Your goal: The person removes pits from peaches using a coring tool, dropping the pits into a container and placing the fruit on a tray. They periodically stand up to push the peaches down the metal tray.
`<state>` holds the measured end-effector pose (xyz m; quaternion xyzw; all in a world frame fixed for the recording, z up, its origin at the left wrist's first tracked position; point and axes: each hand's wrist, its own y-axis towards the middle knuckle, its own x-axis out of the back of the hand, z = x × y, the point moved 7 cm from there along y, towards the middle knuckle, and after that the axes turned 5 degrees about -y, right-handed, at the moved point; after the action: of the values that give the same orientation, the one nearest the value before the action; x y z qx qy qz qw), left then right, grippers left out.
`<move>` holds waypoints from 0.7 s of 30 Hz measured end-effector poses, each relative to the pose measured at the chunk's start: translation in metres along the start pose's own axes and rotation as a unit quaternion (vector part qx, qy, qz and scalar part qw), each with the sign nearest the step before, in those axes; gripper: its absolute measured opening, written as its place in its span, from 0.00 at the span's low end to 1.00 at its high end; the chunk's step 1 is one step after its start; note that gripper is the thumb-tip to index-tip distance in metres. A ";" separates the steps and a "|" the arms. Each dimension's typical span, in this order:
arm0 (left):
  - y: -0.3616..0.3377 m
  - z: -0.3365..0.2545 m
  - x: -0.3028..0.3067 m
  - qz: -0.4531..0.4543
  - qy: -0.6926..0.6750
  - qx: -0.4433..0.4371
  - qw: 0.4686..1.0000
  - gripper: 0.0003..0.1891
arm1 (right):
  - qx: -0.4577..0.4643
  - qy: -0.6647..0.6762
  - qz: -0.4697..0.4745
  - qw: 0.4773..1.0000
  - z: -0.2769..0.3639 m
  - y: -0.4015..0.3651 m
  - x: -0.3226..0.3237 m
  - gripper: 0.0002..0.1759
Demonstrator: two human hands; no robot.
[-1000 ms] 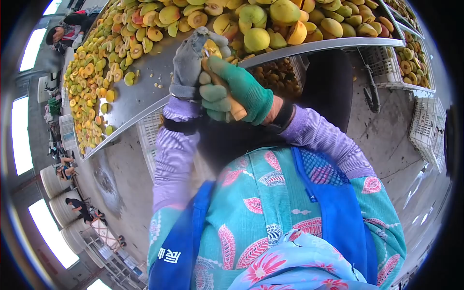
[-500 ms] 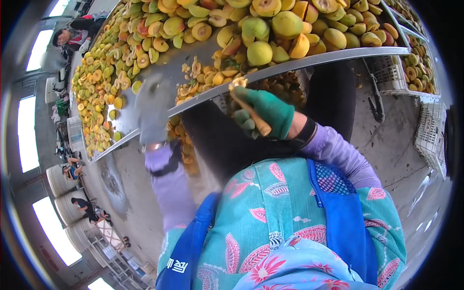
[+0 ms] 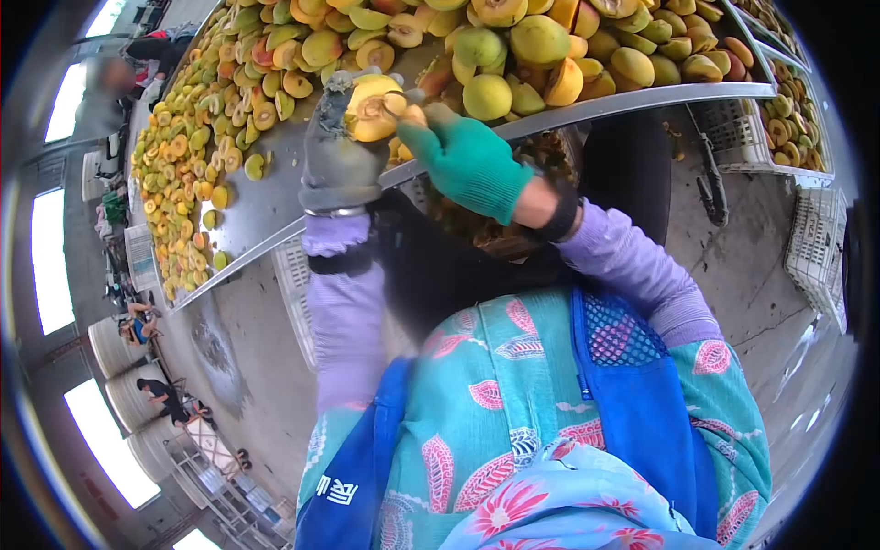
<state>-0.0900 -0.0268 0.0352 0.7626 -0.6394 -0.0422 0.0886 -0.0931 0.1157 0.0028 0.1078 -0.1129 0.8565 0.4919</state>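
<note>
My left hand (image 3: 343,160), in a grey glove, holds a yellow peach half (image 3: 370,112) with its cut face and stone hollow turned up. In a green glove, my right hand (image 3: 477,170) is closed around a wooden-handled pitting tool (image 3: 414,115). Its working end meets the right side of the peach half; most of the handle is hidden by my fingers. Both hands are over the near edge of a metal table (image 3: 286,151), where many cut peaches (image 3: 312,46) lie heaped. Whole-looking greenish peaches (image 3: 488,98) sit just beyond my right hand.
The table's raised metal rim (image 3: 632,99) runs in front of me. White crates of peaches (image 3: 786,137) stand at right, near an empty-looking white crate (image 3: 816,252). Below the rim, between my legs, are fruit scraps (image 3: 486,229). Other people (image 3: 163,399) sit far left.
My left hand has moved up and right and now shows a peach half. My right hand has shifted slightly up and left, bringing the tool against the peach.
</note>
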 end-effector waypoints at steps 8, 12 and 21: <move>-0.011 -0.012 -0.020 -0.053 -0.046 -0.036 0.997 0.16 | 0.048 -0.008 -0.074 0.996 0.007 -0.009 -0.006 0.22; -0.014 0.008 -0.020 -0.070 -0.224 0.042 0.971 0.20 | 0.025 0.072 -0.052 0.996 0.007 -0.014 -0.019 0.23; -0.020 0.009 -0.029 -0.067 -0.169 0.173 0.968 0.14 | -0.198 0.365 0.153 0.897 0.007 -0.034 -0.042 0.22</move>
<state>-0.0768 0.0040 0.0215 0.7890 -0.5904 -0.0657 -0.1570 -0.0421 0.0959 0.0000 -0.3309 -0.1073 0.8604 0.3725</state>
